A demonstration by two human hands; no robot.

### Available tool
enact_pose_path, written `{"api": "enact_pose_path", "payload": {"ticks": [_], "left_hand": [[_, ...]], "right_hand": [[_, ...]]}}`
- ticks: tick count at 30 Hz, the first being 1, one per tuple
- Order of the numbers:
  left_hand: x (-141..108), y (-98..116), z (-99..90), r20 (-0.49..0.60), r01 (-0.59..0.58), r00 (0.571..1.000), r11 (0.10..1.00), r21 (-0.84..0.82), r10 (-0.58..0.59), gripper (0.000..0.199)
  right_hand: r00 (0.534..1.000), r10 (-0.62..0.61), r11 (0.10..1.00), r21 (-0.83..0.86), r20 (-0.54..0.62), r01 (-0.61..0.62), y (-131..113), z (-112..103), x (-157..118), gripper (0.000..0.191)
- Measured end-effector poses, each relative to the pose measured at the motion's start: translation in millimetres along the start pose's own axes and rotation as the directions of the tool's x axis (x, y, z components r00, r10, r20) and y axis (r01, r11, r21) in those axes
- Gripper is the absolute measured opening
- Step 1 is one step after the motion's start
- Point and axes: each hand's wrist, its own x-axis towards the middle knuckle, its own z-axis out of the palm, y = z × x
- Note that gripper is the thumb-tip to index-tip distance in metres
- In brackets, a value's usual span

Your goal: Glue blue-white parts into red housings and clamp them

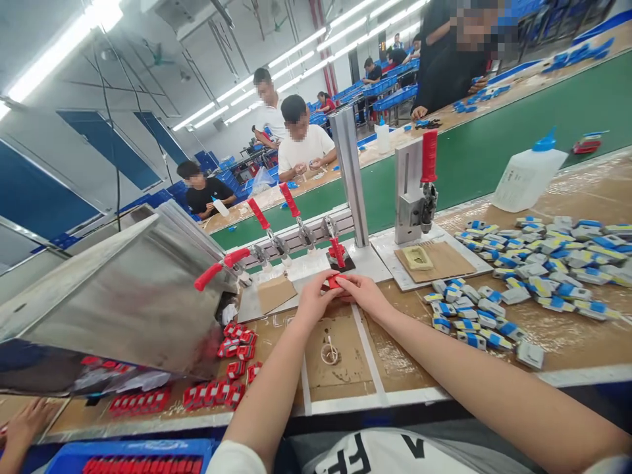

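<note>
Both hands meet over the middle of the bench around a small red plastic part (pixel 334 282). My left hand (pixel 316 296) closes on it from the left, and the fingers of my right hand (pixel 364 294) pinch it from the right. Fingers cover much of the part, so its exact kind does not show. Just beyond stands a row of toggle clamps with red handles (pixel 290 199); the nearest clamp (pixel 336 250) is right behind the part. Below my hands a small round dish (pixel 329 354) with a thin stick in it rests on cardboard.
Red parts (pixel 214 394) lie in rows at left, near a metal housing (pixel 113 296) and a blue bin (pixel 133 451). At right are many grey-blue-yellow parts (pixel 548 257), a single clamp (pixel 427 191) and a bottle (pixel 528 174). Co-workers sit beyond the green conveyor (pixel 474 151); another person's hand (pixel 32 421) is at far left.
</note>
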Motion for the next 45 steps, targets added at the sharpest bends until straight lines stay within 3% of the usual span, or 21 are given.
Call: {"api": "enact_pose_path", "payload": {"ticks": [5,8,12,15,20,27,35,41,45], "left_hand": [[-5.7,-0.3,0.9,-0.015,-0.037,0.999,0.999,0.009,0.037,0.040],[-5.9,-9.9,-2.8,-0.053,-0.050,0.997,0.998,-0.026,0.049,0.040],[1.3,-28.1,-13.2,-0.141,0.007,0.990,0.993,-0.118,-0.024,0.042],[10.6,-35.4,-20.2,-0.149,0.030,0.988,0.993,-0.111,-0.046,0.043],[23.8,-35.4,-17.8,-0.061,0.010,0.998,1.000,-0.024,-0.011,0.044],[60.8,-26.1,9.6,0.054,-0.197,0.980,0.975,0.102,0.193,0.042],[89.9,-36.0,32.5,-0.124,-0.093,0.987,0.990,0.104,0.106,0.040],[104.7,-47.2,43.6,-0.234,0.063,0.971,0.997,0.050,-0.050,0.050],[113.1,-48.8,40.7,-0.228,0.031,0.973,0.999,0.009,-0.028,0.052]], "right_hand": [[0.982,-0.186,0.943,-0.281,0.002,0.180,-2.4,-6.4,-0.3,0.054],[0.955,-0.291,0.841,-0.490,-0.055,0.228,-15.7,-17.9,2.8,0.050],[0.905,-0.415,0.754,-0.593,-0.096,0.283,-31.4,-26.4,20.1,0.040],[0.922,-0.386,0.768,-0.541,0.036,0.342,-36.5,-23.1,30.2,0.034],[0.934,-0.353,0.908,-0.219,0.054,0.356,-57.8,-17.4,12.2,0.036],[0.920,-0.376,0.920,-0.071,0.111,0.385,-90.3,-5.4,-26.4,0.042],[0.924,-0.356,0.926,-0.080,0.142,0.369,-99.7,-12.8,-32.3,0.042],[0.918,-0.373,0.886,-0.241,0.138,0.396,-100.4,-13.9,-22.7,0.048],[0.924,-0.342,0.880,-0.288,0.170,0.378,-103.0,-11.4,-14.8,0.048]]}}
